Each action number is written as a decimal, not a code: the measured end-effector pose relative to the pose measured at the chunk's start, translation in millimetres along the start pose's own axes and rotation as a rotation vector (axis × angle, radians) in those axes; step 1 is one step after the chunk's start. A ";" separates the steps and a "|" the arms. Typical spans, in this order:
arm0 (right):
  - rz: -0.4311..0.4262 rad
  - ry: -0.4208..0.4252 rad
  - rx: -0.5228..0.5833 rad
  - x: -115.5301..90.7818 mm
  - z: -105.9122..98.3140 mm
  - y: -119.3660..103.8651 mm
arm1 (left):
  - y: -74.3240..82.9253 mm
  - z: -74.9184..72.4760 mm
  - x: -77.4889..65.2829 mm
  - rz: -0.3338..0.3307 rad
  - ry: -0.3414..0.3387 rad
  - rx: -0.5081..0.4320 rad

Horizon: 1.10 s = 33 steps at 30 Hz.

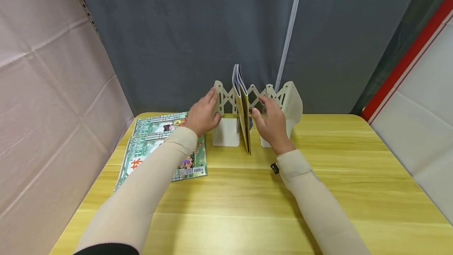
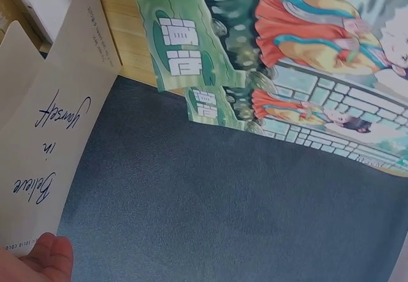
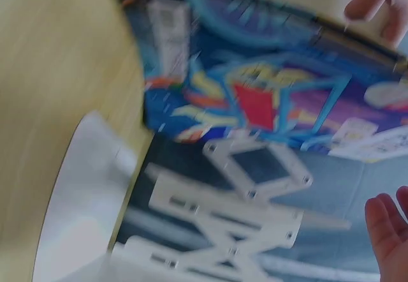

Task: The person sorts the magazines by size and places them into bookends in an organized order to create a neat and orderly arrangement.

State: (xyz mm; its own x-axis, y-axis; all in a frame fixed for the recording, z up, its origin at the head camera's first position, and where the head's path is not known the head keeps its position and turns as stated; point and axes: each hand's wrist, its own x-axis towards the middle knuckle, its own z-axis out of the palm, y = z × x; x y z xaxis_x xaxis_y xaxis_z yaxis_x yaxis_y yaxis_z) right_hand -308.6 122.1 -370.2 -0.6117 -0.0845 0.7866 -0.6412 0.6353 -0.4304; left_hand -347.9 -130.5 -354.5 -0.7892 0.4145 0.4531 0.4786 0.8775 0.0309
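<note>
A cream folding bookend (image 1: 292, 103) stands at the table's back edge, its lattice stretched between end plates. Several thin magazines (image 1: 242, 107) stand upright inside it; a colourful cover (image 3: 255, 97) shows in the right wrist view. My left hand (image 1: 202, 114) rests against the left end plate (image 2: 48, 129), lettered "Believe in Yourself", with fingers extended. My right hand (image 1: 271, 123) hovers to the right of the standing magazines, its thumb and fingers apart and nothing held. The right fingers (image 3: 386, 228) show at the right wrist view's edge.
Green illustrated magazines (image 1: 194, 164) lie overlapping on the wooden table (image 1: 226, 207), left of the bookend and partly under my left forearm. A dark grey curtain (image 1: 184, 30) hangs behind the table. Pale cloth (image 1: 46, 101) hangs on the left.
</note>
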 end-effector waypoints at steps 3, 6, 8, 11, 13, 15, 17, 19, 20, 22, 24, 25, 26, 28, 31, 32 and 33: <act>-0.012 -0.012 -0.106 -2.8 -9.2 9.7 | 0.1 -0.1 -0.5 0.008 0.002 0.010; -0.044 -0.051 -0.178 -4.8 -19.1 19.8 | 0.1 0.4 -1.8 0.006 -0.009 0.009; -0.077 -0.070 -0.224 -5.2 -27.6 25.4 | 0.7 0.4 -2.7 0.003 -0.017 0.006; -0.147 -0.062 -0.291 -3.2 -43.9 31.8 | 1.5 0.0 -2.4 0.000 -0.020 0.004; -0.181 -0.034 -0.329 -1.3 -55.1 35.7 | 1.9 -0.6 -1.7 -0.003 -0.020 0.004; -0.205 -0.015 -0.352 1.3 -66.0 41.3 | 2.0 -1.5 -0.8 -0.006 -0.022 0.003; -0.214 -0.015 -0.358 3.9 -75.3 47.6 | 1.8 -2.5 0.1 -0.007 -0.024 0.000; -0.202 -0.037 -0.371 5.1 -83.0 54.6 | 1.4 -3.5 0.5 -0.006 -0.025 -0.003; -0.191 -0.058 -0.375 5.6 -86.4 58.0 | 1.3 -3.8 0.5 -0.006 -0.026 -0.004; -0.162 -0.102 -0.389 5.9 -91.8 64.3 | 0.9 -3.5 0.5 -0.006 -0.023 -0.008; -0.130 -0.153 -0.408 5.9 -95.7 70.5 | 0.4 -2.5 0.1 -0.006 -0.024 -0.008; -0.116 -0.178 -0.416 6.0 -97.2 73.2 | 0.4 -1.9 -0.1 -0.007 -0.024 -0.008; -0.106 -0.201 -0.423 6.0 -98.4 75.5 | 0.4 -1.3 -0.4 -0.007 -0.025 -0.009; -0.090 -0.245 -0.437 6.2 -100.6 79.0 | 0.7 -0.8 -0.9 -0.008 -0.026 -0.007; -0.074 -0.298 -0.445 6.9 -103.6 81.0 | 1.9 -1.3 -1.4 -0.007 -0.018 -0.003; -0.069 -0.312 -0.443 7.2 -104.7 81.1 | 2.3 -1.7 -1.5 -0.006 -0.016 -0.002; -0.062 -0.325 -0.440 7.6 -105.8 80.6 | 2.6 -2.0 -1.4 -0.005 -0.012 0.002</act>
State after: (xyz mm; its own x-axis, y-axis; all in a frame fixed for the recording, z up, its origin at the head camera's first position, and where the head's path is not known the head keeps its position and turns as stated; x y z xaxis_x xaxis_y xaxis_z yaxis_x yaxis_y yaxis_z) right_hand -315.9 253.9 -352.1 -0.7351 -0.3209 0.5972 -0.4694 0.8765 -0.1068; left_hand -344.8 -129.2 -353.3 -0.7965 0.4126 0.4420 0.4736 0.8802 0.0317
